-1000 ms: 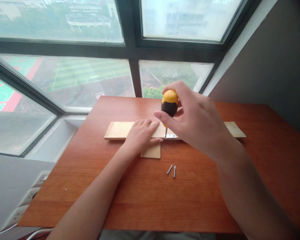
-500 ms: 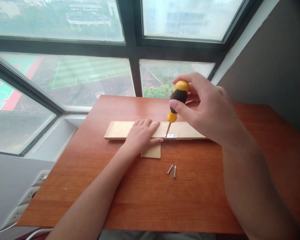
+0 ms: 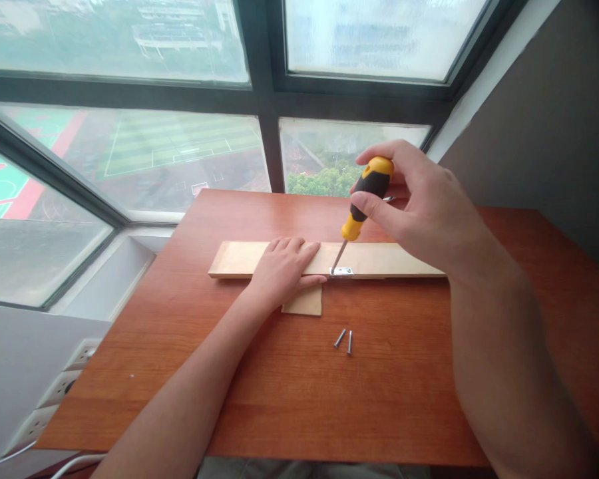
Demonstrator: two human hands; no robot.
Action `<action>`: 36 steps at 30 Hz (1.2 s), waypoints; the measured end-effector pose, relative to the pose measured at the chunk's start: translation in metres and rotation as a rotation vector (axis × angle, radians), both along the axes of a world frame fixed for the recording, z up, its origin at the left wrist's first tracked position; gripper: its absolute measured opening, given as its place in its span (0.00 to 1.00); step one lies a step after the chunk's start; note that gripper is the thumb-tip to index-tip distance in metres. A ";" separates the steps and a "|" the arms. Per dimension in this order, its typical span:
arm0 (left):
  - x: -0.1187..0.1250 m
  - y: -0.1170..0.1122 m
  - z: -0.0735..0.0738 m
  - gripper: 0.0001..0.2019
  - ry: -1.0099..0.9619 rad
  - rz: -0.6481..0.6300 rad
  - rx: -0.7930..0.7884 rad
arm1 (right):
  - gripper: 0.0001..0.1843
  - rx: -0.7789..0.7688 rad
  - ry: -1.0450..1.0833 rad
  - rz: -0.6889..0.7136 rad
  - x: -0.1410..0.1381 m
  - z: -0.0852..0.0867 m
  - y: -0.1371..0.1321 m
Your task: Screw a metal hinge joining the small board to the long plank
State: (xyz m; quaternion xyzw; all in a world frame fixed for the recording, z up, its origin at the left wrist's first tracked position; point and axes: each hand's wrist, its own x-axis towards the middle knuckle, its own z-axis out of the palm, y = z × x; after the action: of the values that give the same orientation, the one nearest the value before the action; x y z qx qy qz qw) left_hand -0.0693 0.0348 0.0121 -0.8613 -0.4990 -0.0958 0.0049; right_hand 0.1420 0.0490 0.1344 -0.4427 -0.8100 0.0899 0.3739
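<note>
My right hand [image 3: 424, 206] grips a yellow and black screwdriver [image 3: 372, 184], fingers around its handle. The shaft slants down to the left, and its tip meets the left end of a small silver metal bracket [image 3: 343, 271] on the front edge of a pale wooden board [image 3: 239, 259]. Just left of the bracket, my left hand [image 3: 282, 269] holds the board, fingers across the top and thumb along the front edge. A small thin wooden piece [image 3: 304, 303] sticks out from beneath the board, partly under my left hand. Whether a screw sits under the tip is too small to tell.
Two loose screws [image 3: 344, 340] lie on the reddish-brown table [image 3: 379, 406] in front of the board. Windows [image 3: 180, 146] rise behind the table. White power sockets [image 3: 54, 389] and cables are beyond its left edge.
The screwdriver handle has tilted further right, and my right hand has shifted right with it. The tip stays at the bracket. My left hand and the board have barely moved.
</note>
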 end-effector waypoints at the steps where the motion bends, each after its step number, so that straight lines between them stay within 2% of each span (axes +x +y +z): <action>1: 0.000 0.000 0.000 0.32 0.002 0.002 0.001 | 0.19 0.018 -0.017 -0.017 -0.001 0.000 -0.001; 8: 0.000 0.000 0.000 0.33 0.010 0.001 0.010 | 0.17 0.121 -0.119 -0.196 -0.012 0.000 -0.006; 13: 0.000 -0.001 -0.001 0.33 0.019 0.006 0.018 | 0.16 0.144 -0.158 -0.239 -0.013 0.000 -0.006; 19: 0.000 0.000 -0.001 0.34 0.020 0.004 0.021 | 0.20 0.081 -0.158 -0.168 -0.011 0.002 -0.009; 27: 0.000 -0.001 0.000 0.33 0.023 -0.005 0.009 | 0.21 0.141 -0.138 -0.131 -0.012 0.003 -0.011; 33: 0.001 -0.002 -0.001 0.34 0.034 -0.001 0.014 | 0.21 0.124 -0.130 -0.072 -0.008 0.004 -0.008; 36: 0.001 -0.002 -0.001 0.34 0.038 0.001 0.024 | 0.20 0.120 -0.056 -0.065 -0.007 0.005 -0.008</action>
State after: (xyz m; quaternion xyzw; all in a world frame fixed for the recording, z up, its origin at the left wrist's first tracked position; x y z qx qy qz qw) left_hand -0.0686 0.0329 0.0111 -0.8625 -0.4981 -0.0852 0.0249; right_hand 0.1346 0.0405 0.1396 -0.4481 -0.8093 0.0166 0.3795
